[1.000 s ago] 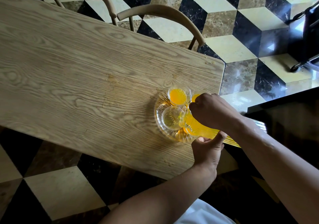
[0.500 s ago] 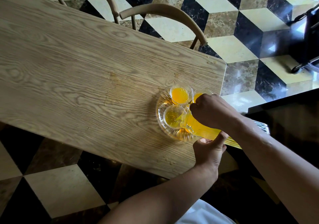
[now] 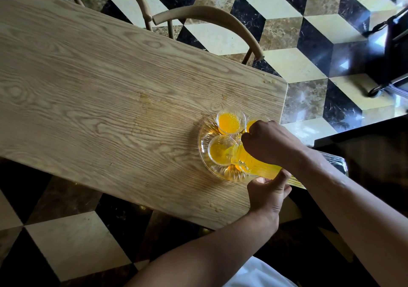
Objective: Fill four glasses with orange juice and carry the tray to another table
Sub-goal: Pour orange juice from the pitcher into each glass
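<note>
A round clear glass tray (image 3: 206,162) stands near the right end of the wooden table (image 3: 110,92). On it, the far glass (image 3: 230,121) holds orange juice. A near-left glass (image 3: 221,151) is taking juice from a tilted clear jug (image 3: 260,165). Another juice glass (image 3: 252,123) shows partly behind my right hand (image 3: 269,143), which grips the jug from above. My left hand (image 3: 268,192) supports the jug from below, at the tray's near edge. A further glass under the jug is mostly hidden.
Two curved wooden chair backs (image 3: 212,19) stand along the table's far side. A few juice drops lie near the far right corner (image 3: 269,81). A dark wheeled stand (image 3: 390,54) is at the right on the patterned floor. A dark surface (image 3: 364,149) lies right of the table.
The near-left glass was nearly clear a second ago and now holds yellow juice as the jug keeps pouring. Both hands have stayed in place on the jug.
</note>
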`<state>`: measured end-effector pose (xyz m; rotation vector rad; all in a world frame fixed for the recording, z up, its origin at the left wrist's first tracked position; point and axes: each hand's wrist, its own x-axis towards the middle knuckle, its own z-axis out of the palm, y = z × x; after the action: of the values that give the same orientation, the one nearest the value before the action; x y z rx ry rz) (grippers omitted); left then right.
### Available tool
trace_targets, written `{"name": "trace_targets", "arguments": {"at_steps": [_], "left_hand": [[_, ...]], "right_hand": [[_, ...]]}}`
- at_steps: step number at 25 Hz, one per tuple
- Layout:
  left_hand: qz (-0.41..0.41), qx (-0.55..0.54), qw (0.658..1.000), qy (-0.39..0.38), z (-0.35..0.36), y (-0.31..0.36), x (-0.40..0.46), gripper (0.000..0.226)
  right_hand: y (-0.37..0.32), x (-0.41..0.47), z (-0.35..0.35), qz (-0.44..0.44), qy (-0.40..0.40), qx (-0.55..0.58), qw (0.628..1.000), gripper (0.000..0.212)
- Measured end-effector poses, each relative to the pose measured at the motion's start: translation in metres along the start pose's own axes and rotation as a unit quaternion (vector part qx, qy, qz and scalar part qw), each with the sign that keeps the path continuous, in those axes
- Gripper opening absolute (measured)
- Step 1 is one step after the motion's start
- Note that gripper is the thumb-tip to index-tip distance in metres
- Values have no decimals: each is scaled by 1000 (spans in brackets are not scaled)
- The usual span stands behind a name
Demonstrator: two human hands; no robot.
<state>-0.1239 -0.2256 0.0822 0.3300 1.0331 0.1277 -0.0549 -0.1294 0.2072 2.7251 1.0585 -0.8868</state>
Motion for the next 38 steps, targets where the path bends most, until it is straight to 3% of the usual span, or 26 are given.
{"name": "trace_targets", "arguments": {"at_steps": [20,26,38], "left_hand": [[-11,-4,1000,-14,2,4,-3,63],[-1,-18,1000,-11,3,4,-1,91],[-16,-39,999,-3,3,10,-3,95]], "right_hand": [[-5,7,1,2,-16,-9,1000,33],[-6,10,1,3,-16,-9,1000,31],[-9,16,6,2,-28,-19,999,26]]}}
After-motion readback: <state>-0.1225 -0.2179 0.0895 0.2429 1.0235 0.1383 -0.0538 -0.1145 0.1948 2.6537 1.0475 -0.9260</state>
